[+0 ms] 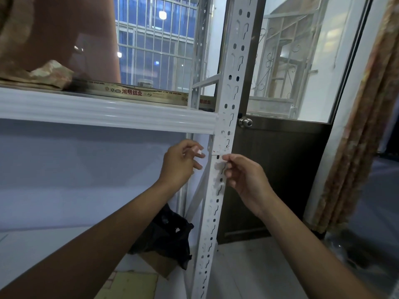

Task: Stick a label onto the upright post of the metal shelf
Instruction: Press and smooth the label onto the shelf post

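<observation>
The white perforated upright post [234,67] of the metal shelf runs from top to bottom at the centre. A pale label [220,140] lies on the post just below the shelf beam [103,113]. My left hand [180,164] hovers left of the post, pinching a small white scrap [198,151] between thumb and fingers. My right hand [245,174] is at the post below the label, fingertips touching the post's front face; I cannot tell if it holds anything.
A long printed box [133,92] and a crumpled cloth [51,75] lie on the shelf top. A dark door with a round knob [246,122] stands right behind the post. A black bag [170,238] on cardboard sits on the floor. A curtain [362,126] hangs at right.
</observation>
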